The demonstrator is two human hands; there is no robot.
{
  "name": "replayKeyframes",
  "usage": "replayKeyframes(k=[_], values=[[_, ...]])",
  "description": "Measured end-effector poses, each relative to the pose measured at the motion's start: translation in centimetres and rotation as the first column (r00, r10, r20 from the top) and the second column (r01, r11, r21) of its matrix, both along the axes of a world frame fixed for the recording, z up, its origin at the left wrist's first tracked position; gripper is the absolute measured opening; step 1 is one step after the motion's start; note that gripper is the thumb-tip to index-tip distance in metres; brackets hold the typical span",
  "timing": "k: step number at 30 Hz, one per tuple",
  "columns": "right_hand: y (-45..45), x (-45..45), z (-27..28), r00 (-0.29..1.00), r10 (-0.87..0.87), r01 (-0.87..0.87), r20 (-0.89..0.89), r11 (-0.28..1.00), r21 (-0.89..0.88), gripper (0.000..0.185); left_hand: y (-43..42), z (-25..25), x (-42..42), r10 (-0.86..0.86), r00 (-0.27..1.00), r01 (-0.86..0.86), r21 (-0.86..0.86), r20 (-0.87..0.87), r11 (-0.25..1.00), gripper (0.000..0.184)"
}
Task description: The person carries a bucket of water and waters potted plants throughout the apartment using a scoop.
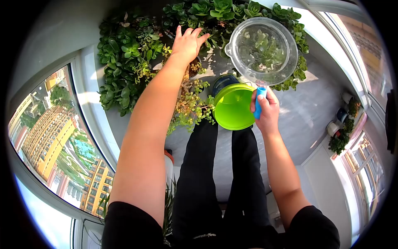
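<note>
My right hand is closed around the blue handle of a clear plastic water ladle. The ladle's round bowl is held out over leafy plants, which show through it. Below it stands a bright green bucket, its open top facing me. My left hand reaches out to the potted plants, fingers spread and nothing visible in them. Its fingertips are near the leaves; whether they touch is unclear. A yellowish trailing plant hangs below that wrist.
A dark blue container stands just behind the green bucket. Thick succulents line the far side. Windows run along the left and right, with several small pots by the right one. Grey floor shows right of the bucket.
</note>
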State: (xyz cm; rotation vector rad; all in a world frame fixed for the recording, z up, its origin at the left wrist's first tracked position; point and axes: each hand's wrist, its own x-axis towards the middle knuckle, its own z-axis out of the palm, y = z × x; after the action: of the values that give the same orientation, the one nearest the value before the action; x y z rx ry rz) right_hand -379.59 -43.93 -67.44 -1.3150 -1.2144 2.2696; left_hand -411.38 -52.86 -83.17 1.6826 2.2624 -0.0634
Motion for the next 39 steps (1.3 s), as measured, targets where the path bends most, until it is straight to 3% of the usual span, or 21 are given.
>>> replayKeyframes(k=[1, 3, 5, 8, 9, 11, 13, 15, 21, 24, 27, 28, 29, 31, 33, 35, 39], values=[[0.1, 0.7, 0.0, 1.0, -0.009, 0.009, 0.005, 1.0, 0.011, 0.033, 0.1, 0.4, -0.4, 0.0, 0.999, 0.0, -0.011, 0.032, 1.0, 0.05], [0.2, 2.4, 0.0, 0.981, 0.188, -0.184, 0.051, 0.981, -0.067, 0.038, 0.6, 1.0, -1.1, -0.03, 0.999, 0.032, -0.037, 0.045, 0.999, 0.051], [0.4, 3.7, -0.2, 0.974, 0.217, -0.21, 0.063, 0.972, -0.102, 0.041, 1.1, 1.3, -1.3, -0.042, 0.998, 0.045, -0.071, 0.036, 0.996, 0.059], [1.1, 4.5, -1.4, 0.879, 0.463, -0.427, 0.114, 0.87, -0.246, 0.042, 1.5, 1.3, -1.9, -0.062, 0.997, 0.066, -0.074, 0.054, 0.995, 0.059], [1.2, 4.5, -2.1, 0.884, 0.454, -0.417, 0.114, 0.875, -0.248, 0.042, 1.5, 0.8, -2.1, -0.061, 0.996, 0.063, -0.026, 0.066, 0.998, 0.059], [1.5, 4.3, -3.9, 0.794, 0.595, -0.531, 0.121, 0.777, -0.338, 0.041, 1.6, 0.8, -2.6, -0.068, 0.995, 0.067, 0.011, 0.074, 0.998, 0.06], [2.1, 3.6, -5.8, 0.754, 0.65, -0.597, 0.091, 0.736, -0.319, 0.041, 1.9, 1.0, -2.8, -0.069, 0.994, 0.068, 0.015, 0.085, 0.998, 0.06], [2.6, 2.2, -7.3, 0.635, 0.769, -0.709, 0.08, 0.62, -0.336, 0.04, 2.2, 1.3, -2.8, -0.067, 0.993, 0.066, 0.016, 0.096, 0.998, 0.061], [5.6, -0.6, -12.7, 0.584, 0.811, -0.764, -0.035, 0.534, -0.361, 0.044, 2.6, 1.6, -2.8, -0.061, 0.991, 0.06, 0.015, 0.118, 0.998, 0.062], [7.3, -1.5, -14.9, 0.518, 0.854, -0.83, -0.052, 0.488, -0.27, 0.043, 2.5, 1.0, -2.6, -0.046, 0.994, 0.033, 0.125, 0.103, 0.992, 0.056], [8.0, -1.9, -16.8, 0.499, 0.866, -0.85, -0.023, 0.484, -0.208, 0.05, 2.4, 0.7, -2.6, -0.029, 0.994, 0.016, 0.124, 0.105, 0.992, 0.056], [8.3, -1.9, -17.0, 0.461, 0.885, -0.874, 0.069, 0.466, -0.14, 0.056, 2.4, 0.6, -2.5, -0.021, 0.995, 0.008, 0.122, 0.099, 0.993, 0.056], [8.1, -1.7, -17.9, 0.511, 0.856, -0.834, 0.074, 0.515, -0.196, 0.059, 2.3, 0.5, -2.4, -0.009, 0.995, -0.002, 0.113, 0.096, 0.994, 0.056], [8.5, -2.0, -19.0, 0.47, 0.881, -0.86, 0.059, 0.472, -0.194, 0.059, 2.2, -0.2, -2.3, 0.003, 0.997, -0.016, 0.174, 0.076, 0.985, 0.056], [8.1, -2.0, -19.3, 0.487, 0.869, -0.864, 0.087, 0.494, -0.097, 0.051, 2.3, -0.7, -2.4, 0.007, 1.0, -0.011, 0.198, 0.02, 0.98, 0.055], [7.1, -2.3, -19.3, 0.528, 0.833, -0.827, 0.167, 0.549, -0.122, 0.038, 3.3, 4.0, -1.3, 0.166, 0.944, -0.198, 0.087, 0.284, 0.976, 0.046], [6.5, -2.3, -20.3, 0.58, 0.8, -0.793, 0.155, 0.598, -0.118, 0.03, 3.1, 3.8, -0.9, 0.212, 0.926, -0.253, 0.097, 0.314, 0.963, 0.045]])
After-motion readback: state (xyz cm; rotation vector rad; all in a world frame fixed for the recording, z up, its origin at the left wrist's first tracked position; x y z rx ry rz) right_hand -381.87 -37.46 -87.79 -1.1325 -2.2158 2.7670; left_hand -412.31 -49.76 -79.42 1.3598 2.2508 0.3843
